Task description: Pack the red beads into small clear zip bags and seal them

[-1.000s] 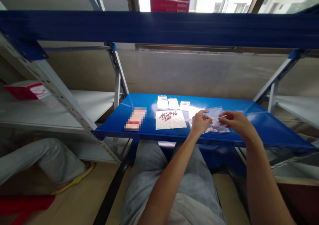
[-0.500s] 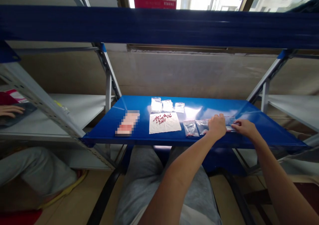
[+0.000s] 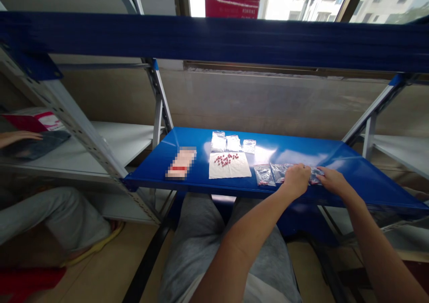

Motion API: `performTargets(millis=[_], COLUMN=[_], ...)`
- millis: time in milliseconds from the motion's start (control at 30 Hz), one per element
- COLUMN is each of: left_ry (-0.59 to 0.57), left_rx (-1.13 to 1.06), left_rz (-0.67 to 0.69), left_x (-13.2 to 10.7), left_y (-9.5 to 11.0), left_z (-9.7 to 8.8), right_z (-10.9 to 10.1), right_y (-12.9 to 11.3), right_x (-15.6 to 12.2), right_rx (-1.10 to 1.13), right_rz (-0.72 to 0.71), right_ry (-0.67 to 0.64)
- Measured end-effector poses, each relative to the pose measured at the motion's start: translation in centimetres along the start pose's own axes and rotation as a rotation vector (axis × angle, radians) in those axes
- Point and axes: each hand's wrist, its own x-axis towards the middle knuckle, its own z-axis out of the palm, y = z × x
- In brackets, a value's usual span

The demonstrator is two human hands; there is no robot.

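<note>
My left hand [image 3: 296, 180] presses down on a small zip bag [image 3: 280, 172] at the shelf's front edge. My right hand [image 3: 333, 181] has its fingertips on another small bag [image 3: 317, 175], which holds red pills. A further bag of red pills [image 3: 264, 175] lies just left of my left hand. Farther left, a white paper sheet [image 3: 229, 166] carries a scatter of red pills [image 3: 226, 160]. Behind it stand several flat plastic bags [image 3: 218, 141]. A pixelated, blurred packet [image 3: 181, 163] lies at the left end of the blue metal shelf [image 3: 295, 153].
A co-worker's hand [image 3: 18, 136] rests on a dark item on a white shelf at the left, and their leg [image 3: 43, 218] shows below. A blue beam [image 3: 214, 39] crosses above my hands. My knees are under the shelf.
A second ago both hands held a bag up off the shelf. Now they are lower, pressing bags flat on it. A co-worker's hand has come into view at the left.
</note>
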Motion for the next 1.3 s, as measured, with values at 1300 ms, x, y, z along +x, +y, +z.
performTargets(millis=[1300], left_ry=[0.259], left_rx=[0.006], left_rz=[0.024], left_x=[-7.3], left_y=[-1.7], left_z=[-1.7], right_z=[-1.2], right_y=[-6.5], right_x=[-5.5], right_rx=[0.224], right_rz=[-0.337], right_ry=[0.433])
